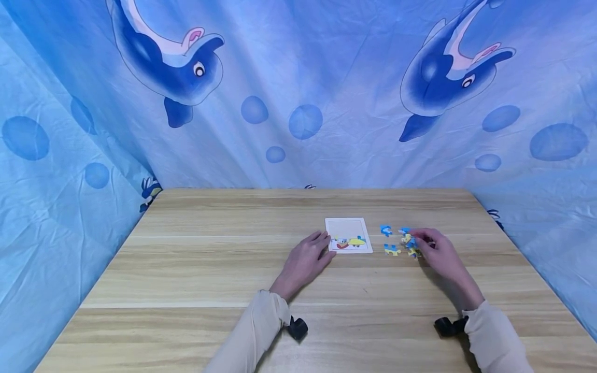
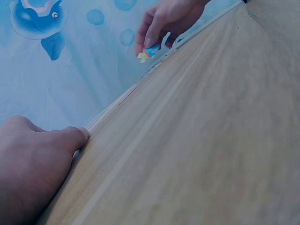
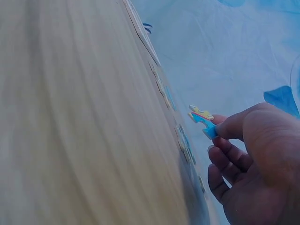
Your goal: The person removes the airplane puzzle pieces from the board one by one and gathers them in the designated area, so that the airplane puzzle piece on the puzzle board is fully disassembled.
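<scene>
Over pale wood (image 1: 186,274), left fingers (image 1: 318,242) rest loosely parted against a puzzle board (image 1: 346,228) while right fingers (image 3: 234,125) pinch one piece (image 3: 208,129).

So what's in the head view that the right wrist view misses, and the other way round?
Only the head view: the left hand, touching the white jigsaw tray, and the part-built picture inside it.
Only the right wrist view: a clear red strip across the pinched puzzle piece.
Both: the right hand, loose puzzle pieces, wooden table and blue fabric backdrop.
</scene>
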### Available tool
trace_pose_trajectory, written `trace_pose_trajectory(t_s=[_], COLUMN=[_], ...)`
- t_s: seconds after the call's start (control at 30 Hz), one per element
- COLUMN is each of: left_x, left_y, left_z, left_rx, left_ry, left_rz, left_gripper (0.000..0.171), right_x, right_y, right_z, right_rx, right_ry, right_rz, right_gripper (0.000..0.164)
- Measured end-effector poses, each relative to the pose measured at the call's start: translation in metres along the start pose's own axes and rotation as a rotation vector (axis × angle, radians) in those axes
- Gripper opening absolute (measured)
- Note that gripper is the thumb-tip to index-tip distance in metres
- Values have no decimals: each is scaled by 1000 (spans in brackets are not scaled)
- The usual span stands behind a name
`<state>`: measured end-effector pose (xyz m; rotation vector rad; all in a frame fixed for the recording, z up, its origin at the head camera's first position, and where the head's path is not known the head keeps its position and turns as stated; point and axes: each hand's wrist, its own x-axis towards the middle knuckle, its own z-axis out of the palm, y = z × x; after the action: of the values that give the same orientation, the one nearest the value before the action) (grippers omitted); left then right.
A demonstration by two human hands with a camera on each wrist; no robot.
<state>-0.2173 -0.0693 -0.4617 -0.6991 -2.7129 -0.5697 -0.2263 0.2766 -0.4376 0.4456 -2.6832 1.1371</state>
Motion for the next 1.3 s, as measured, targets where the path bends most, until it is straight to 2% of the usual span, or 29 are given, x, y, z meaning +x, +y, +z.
trace_pose_trajectory(t_s=[0.4,0.77,1.0,1.13,1.3], left_x=[1,0,0,0,0], left_y=[0,-1,-1,-1,-1], left_z=[-1,0,0,1,0], left_rx=[3,10,13,11,11], left_ry=[-1,8,8,8,6], left_rz=[7,16,12,13,13], left_gripper=[48,48,48,48,48], right_x=[-18,-28,-27,-27,-25], right_y=[18,23,23,25,26], right_z=[-19,-26,-26,-26,-26], right_rx=[-65,-135,-186,-219,-212], right_ry=[47,64,44,39,50], right_rz=[3,87,87,52,28], right_gripper=[25,25,22,20,17])
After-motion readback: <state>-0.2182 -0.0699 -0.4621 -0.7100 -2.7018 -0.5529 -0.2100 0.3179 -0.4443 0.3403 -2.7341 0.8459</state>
